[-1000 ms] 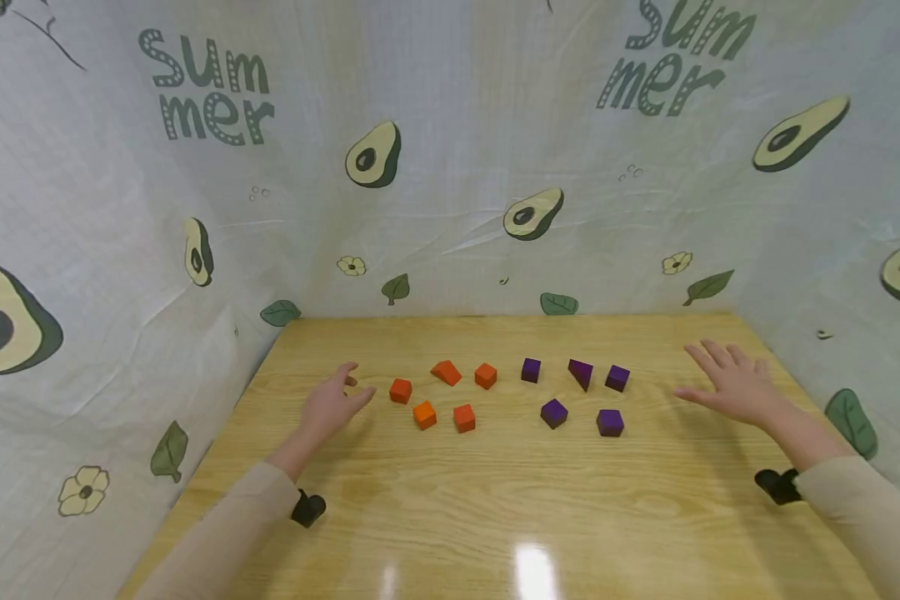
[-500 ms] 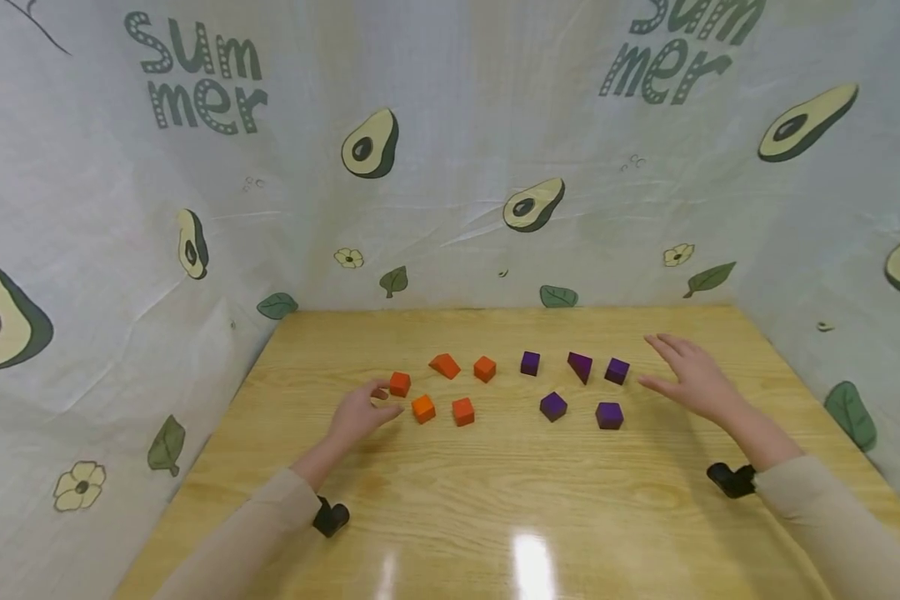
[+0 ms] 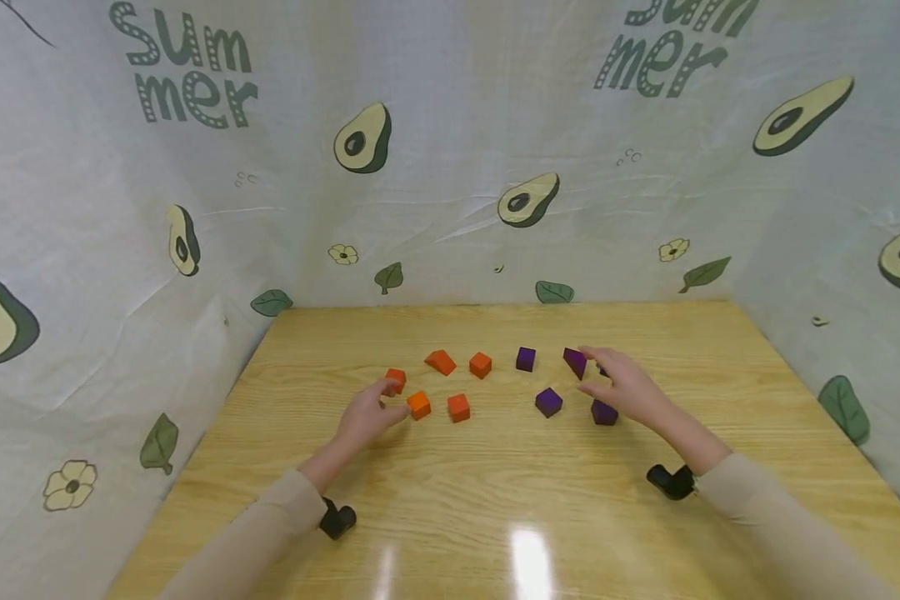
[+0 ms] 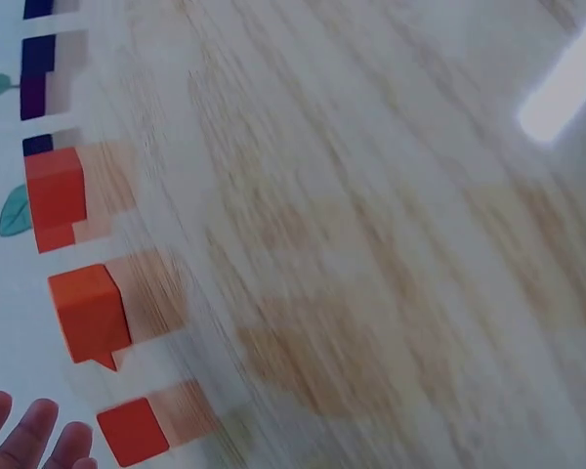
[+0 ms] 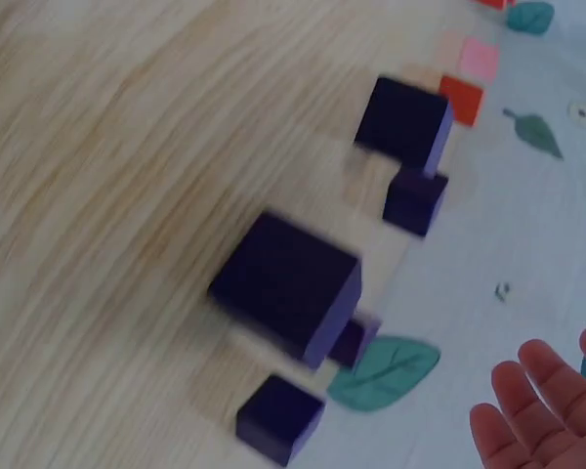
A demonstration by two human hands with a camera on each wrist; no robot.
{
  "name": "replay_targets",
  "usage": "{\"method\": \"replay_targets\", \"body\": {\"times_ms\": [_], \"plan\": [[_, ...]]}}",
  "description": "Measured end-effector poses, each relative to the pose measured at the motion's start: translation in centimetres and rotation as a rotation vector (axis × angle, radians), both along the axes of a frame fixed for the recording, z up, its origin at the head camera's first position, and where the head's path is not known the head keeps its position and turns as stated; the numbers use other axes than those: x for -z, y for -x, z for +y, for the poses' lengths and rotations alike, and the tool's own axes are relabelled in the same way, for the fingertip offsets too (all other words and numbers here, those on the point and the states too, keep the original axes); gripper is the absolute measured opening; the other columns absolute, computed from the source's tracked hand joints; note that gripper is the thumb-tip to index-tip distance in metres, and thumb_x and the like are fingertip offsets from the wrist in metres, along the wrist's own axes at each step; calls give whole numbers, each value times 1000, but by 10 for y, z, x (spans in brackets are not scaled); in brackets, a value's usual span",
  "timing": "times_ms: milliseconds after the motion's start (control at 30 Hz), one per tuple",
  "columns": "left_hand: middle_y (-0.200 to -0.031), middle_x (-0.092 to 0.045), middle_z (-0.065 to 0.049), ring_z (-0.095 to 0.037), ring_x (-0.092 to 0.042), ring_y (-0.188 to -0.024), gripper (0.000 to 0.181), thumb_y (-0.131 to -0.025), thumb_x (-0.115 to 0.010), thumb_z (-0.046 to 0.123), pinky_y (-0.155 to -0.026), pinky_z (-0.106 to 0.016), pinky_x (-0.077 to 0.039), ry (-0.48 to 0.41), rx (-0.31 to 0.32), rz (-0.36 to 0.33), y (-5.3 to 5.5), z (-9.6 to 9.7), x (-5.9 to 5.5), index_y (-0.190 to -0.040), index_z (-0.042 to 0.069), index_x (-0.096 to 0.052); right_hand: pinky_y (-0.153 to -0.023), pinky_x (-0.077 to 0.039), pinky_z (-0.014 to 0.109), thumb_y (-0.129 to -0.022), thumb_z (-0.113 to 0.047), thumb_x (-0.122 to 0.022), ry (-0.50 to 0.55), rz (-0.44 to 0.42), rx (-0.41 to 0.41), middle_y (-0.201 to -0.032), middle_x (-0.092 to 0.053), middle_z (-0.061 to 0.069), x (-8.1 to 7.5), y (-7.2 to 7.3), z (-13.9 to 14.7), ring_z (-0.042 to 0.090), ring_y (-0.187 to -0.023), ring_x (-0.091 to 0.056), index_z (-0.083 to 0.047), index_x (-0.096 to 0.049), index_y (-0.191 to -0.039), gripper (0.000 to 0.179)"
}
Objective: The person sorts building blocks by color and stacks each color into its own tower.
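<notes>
On a wooden table are laid five orange-red blocks and five purple blocks, apparently separated by colour, the left hand being held beside the former and the right hand near the latter, both grips being wide and nothing pinched.

Glare streaks the tabletop (wrist views look dimmer, hazier).
</notes>
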State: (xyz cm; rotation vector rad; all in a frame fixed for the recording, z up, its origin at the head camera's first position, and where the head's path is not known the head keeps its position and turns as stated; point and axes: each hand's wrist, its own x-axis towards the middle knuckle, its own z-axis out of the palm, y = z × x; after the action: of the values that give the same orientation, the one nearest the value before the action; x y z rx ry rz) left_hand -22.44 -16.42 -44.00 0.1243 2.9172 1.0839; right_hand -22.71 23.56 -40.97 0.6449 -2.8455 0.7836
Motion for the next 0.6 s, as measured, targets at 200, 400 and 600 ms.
{"method": "replay_targets", "body": {"times_ms": [200, 400, 600], "plan": [[-117, -58, -9, -27, -55, -93, 51, -79, -69, 25, -77, -40, -46, -23, 10, 0, -1, 5, 2, -125, 9, -53, -83, -44, 50, -87, -19, -64, 120, -95, -57, -122, -51, 25, 11, 6, -31, 38, -103, -52, 6, -40, -133, 57], [-112, -59, -9, -20, -55, -83, 51, -79, -70, 24, -73, -37, -46, 14, 9, 1, 1, 7, 5, -125, 8, -53, -78, -50, 41, -87, -19, -63, 205, -206, -124, -119, -51, 27, 15, 15, -57, 32, -95, -58, 8, -42, -131, 55], [-115, -59, -11, -24, -57, -90, 53, -80, -70, 25, -79, -42, -46, 36, 22, -14, 5, 8, 12, -126, 7, -52, -72, -52, 34, -86, -15, -64, 212, -246, -148, -120, -53, 27, 20, 23, -82, 29, -92, -60, 5, -44, -131, 53]]}}
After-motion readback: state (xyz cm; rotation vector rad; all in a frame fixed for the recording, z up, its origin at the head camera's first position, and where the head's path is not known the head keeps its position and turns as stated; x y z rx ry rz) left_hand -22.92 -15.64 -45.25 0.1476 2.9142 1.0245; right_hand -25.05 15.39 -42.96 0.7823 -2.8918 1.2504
